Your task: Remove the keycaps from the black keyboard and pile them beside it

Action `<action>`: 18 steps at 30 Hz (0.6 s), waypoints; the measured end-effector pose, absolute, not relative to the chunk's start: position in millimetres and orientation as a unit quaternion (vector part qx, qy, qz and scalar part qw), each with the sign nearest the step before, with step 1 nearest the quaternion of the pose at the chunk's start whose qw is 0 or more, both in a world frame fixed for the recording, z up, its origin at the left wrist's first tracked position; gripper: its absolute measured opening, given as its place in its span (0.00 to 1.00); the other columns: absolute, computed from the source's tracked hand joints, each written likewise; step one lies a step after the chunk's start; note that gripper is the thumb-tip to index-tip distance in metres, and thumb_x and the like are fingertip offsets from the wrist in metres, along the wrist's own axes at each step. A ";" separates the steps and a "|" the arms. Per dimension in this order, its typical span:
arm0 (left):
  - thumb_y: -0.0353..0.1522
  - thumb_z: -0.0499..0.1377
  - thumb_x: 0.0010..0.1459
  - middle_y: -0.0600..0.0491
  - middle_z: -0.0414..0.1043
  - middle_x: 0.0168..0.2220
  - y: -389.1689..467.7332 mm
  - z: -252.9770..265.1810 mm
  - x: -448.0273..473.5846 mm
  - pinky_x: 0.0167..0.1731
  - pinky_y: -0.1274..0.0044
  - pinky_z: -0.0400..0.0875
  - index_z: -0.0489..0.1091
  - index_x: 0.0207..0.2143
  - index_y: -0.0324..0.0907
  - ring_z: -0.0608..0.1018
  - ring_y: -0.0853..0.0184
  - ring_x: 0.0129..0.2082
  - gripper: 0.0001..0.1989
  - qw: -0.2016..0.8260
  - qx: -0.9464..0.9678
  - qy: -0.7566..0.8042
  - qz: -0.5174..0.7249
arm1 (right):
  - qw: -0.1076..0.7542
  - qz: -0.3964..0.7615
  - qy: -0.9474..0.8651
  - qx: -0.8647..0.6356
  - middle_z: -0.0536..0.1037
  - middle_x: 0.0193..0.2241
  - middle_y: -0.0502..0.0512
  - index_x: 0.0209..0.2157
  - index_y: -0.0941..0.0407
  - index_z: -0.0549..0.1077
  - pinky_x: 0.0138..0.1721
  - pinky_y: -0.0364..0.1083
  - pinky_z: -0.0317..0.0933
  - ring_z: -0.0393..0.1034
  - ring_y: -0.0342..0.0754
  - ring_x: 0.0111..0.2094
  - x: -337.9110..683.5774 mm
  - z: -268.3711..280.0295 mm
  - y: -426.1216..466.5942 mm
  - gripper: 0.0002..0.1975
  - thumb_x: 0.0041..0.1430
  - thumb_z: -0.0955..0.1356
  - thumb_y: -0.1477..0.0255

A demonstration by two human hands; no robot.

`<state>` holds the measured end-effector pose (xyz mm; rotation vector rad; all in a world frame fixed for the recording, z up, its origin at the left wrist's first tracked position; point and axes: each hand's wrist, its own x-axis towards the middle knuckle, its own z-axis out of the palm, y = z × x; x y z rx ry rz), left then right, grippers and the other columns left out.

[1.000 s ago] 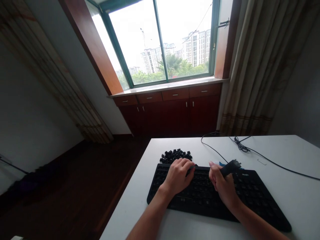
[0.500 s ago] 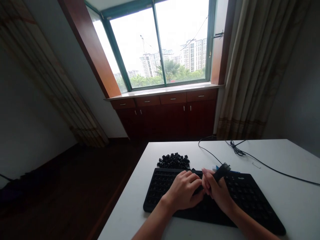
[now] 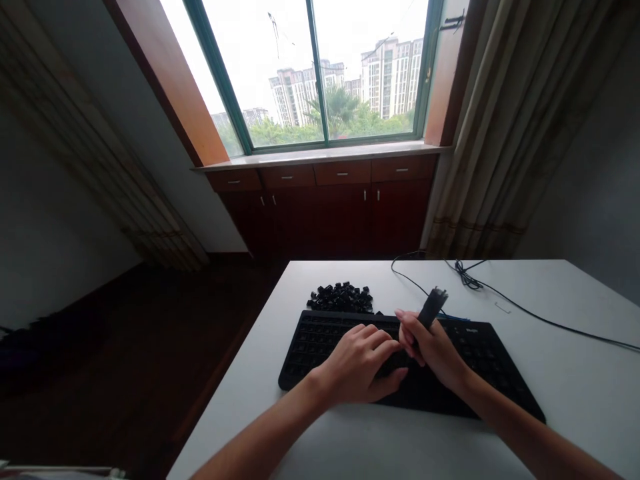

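Note:
A black keyboard (image 3: 315, 347), with its keycaps seemingly off, lies on the white table in front of me. My left hand (image 3: 357, 363) rests over its middle, palm down, with the thumb apart from the bent fingers. No object shows in it. Close by on the right, my right hand (image 3: 433, 343) is closed round a black brush (image 3: 433, 306), whose ragged end points up and away. The tip below that hand is hidden. Behind the keyboard's left part lies a pile of loose black keycaps (image 3: 340, 298).
Along the back of the white table (image 3: 530, 293) runs a black cable (image 3: 540, 319) with a bundled coil. A thin bent wire (image 3: 503, 307) lies near it. Something blue (image 3: 456, 318) shows partly behind the keyboard. Farther off stand cabinets (image 3: 320, 210) under a window.
My view has tipped down, so the scene sits higher. My left thumb has spread away from the fingers. The brush in my right hand now stands more upright.

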<state>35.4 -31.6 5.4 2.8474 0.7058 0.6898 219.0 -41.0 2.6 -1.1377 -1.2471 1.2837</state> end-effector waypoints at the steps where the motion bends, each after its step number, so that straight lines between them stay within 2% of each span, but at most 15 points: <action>1: 0.41 0.55 0.66 0.49 0.77 0.42 -33.8 4.6 32.7 0.41 0.70 0.71 0.70 0.48 0.42 0.77 0.62 0.39 0.15 0.060 0.947 0.224 0.222 | 0.481 0.529 -0.517 -0.471 0.65 0.13 0.46 0.18 0.55 0.62 0.14 0.41 0.45 0.53 0.38 0.12 220.2 3.8 -45.0 0.27 0.66 0.65 0.55; 6: 0.43 0.54 0.67 0.47 0.77 0.43 -39.8 3.5 21.7 0.45 0.69 0.71 0.72 0.47 0.40 0.77 0.59 0.45 0.17 0.039 0.965 0.177 0.188 | 0.462 0.520 -0.541 -0.472 0.66 0.15 0.46 0.19 0.55 0.61 0.14 0.41 0.50 0.56 0.38 0.13 223.2 6.6 -63.6 0.26 0.67 0.64 0.55; 18: 0.39 0.52 0.70 0.50 0.78 0.45 -40.0 0.0 20.5 0.42 0.70 0.69 0.71 0.48 0.41 0.76 0.61 0.44 0.14 0.062 0.957 0.203 0.195 | 0.421 0.506 -0.568 -0.494 0.69 0.17 0.48 0.20 0.55 0.65 0.17 0.41 0.54 0.61 0.39 0.14 224.2 2.3 -60.3 0.26 0.67 0.64 0.54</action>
